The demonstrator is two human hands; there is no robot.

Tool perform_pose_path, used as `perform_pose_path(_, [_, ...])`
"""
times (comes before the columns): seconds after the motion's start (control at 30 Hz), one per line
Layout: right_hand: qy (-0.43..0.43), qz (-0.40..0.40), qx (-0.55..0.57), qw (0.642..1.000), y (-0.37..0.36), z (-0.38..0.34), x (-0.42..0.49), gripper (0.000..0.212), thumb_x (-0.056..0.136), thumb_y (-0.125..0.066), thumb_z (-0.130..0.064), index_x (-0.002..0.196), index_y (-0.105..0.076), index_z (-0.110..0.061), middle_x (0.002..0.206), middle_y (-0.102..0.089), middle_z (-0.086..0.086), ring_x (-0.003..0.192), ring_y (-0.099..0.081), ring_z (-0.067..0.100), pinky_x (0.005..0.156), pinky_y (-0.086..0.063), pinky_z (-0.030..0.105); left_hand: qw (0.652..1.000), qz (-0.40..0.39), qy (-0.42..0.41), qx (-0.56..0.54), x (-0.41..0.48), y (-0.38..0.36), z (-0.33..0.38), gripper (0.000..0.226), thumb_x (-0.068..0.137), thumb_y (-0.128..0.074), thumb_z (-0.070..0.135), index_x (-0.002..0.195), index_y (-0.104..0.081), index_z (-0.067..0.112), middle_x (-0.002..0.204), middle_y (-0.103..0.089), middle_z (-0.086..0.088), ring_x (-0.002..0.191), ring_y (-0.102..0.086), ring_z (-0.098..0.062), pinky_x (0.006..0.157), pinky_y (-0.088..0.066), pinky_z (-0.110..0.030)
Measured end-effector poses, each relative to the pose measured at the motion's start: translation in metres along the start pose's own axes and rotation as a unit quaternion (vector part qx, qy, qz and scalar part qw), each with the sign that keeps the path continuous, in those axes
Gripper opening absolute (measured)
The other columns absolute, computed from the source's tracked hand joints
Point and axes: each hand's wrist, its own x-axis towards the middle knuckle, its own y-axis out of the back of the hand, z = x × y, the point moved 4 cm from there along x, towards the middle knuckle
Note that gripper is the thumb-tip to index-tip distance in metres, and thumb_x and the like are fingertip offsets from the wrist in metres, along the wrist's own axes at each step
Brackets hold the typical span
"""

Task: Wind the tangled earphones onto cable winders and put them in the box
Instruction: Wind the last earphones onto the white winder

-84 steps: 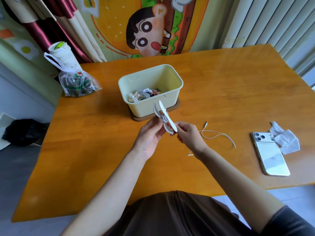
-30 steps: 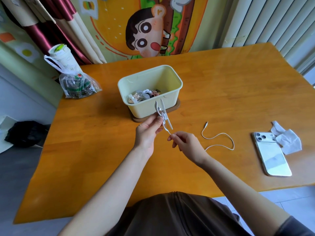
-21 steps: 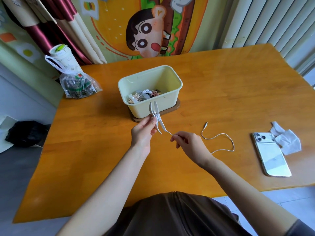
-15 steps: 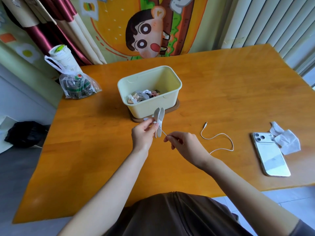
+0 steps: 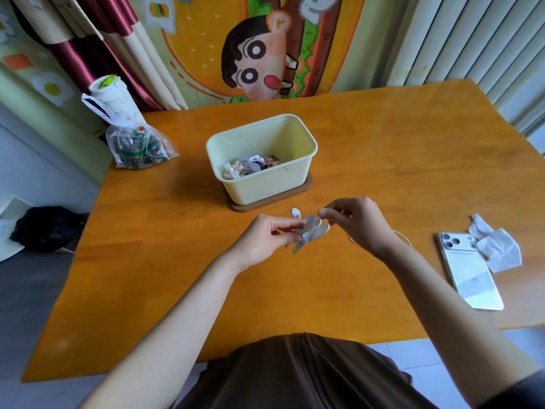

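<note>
Left hand (image 5: 265,237), right hand (image 5: 356,222) seemingly pinching winder (image 5: 309,233).

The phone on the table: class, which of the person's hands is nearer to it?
Right. The right hand, pinching the earphone cable, is just left of the phone. The left hand, holding the cable winder, is farther left, beyond the right hand.

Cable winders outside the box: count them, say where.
1. The cable winder is pinched in the left hand in front of the box, the right hand pinching the earphone cable beside it. The hands could hide another.
</note>
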Motion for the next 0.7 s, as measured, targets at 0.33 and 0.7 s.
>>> perform_pose_path(0.33, [-0.045,-0.012,0.114,0.992,-0.033,0.006,-0.005,0.036,0.095,-0.052,-0.025,0.061,-0.059,-0.020,0.043,-0.042,-0.012,0.043,-0.030,0.005,0.048,-0.026,0.024,0.914,0.048,-0.040,-0.400,0.004,-0.006,0.016,0.031,0.081,-0.054,0.014,0.099,-0.076,0.026,0.109,-0.070,0.005,0.105,-0.062,-0.008,0.090,-0.049,-0.023])
perform_pose_path(0.7, [-0.004,-0.046,0.053,0.998,-0.052,-0.012,-0.019,0.026,0.097,-0.048,-0.022,0.076,-0.064,-0.023,0.062,-0.058,-0.009,0.048,-0.046,0.001,0.047,-0.032,0.013,0.938,0.322,0.011,-0.126,0.004,0.016,-0.006,0.027,0.089,-0.063,0.006,0.112,-0.067,0.020,0.091,-0.070,0.011,0.088,-0.064,-0.004,0.080,-0.049,-0.016])
